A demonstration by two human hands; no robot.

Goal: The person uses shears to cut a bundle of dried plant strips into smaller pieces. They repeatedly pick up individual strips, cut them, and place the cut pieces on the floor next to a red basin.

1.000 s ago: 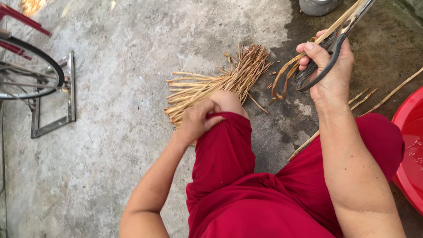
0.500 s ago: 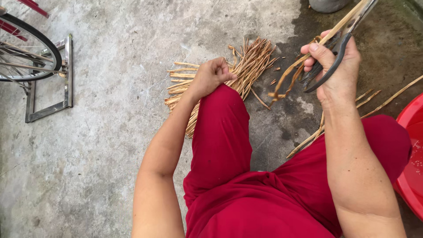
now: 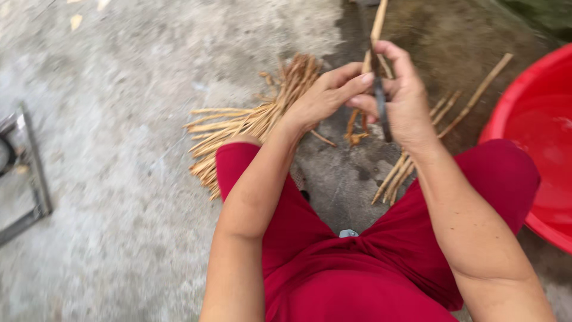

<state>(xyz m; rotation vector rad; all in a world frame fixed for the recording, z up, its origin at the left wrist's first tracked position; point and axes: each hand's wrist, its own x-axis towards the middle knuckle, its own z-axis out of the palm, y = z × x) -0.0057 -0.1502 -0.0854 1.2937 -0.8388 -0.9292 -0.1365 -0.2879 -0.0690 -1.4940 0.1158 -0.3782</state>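
My right hand (image 3: pixel 405 98) grips dark scissors (image 3: pixel 380 110) together with a tan stick (image 3: pixel 378 27) that rises past the top edge. My left hand (image 3: pixel 325 95) has come across and its fingers touch the stick and my right fingers; whether it grips the stick I cannot tell. A heap of cut tan sticks (image 3: pixel 256 122) lies on the concrete just left of my hands. Longer sticks (image 3: pixel 417 152) lie on the wet ground under my right wrist. My red-clothed knees (image 3: pixel 369 238) fill the lower middle.
A red plastic basin (image 3: pixel 536 137) stands at the right edge. A grey metal stand (image 3: pixel 33 185) sits at the far left on the concrete. The ground near the top right is dark and wet.
My left hand has lifted off the stick heap and moved right to meet my right hand. The view has shifted, and the wheel at the left has gone out of frame.
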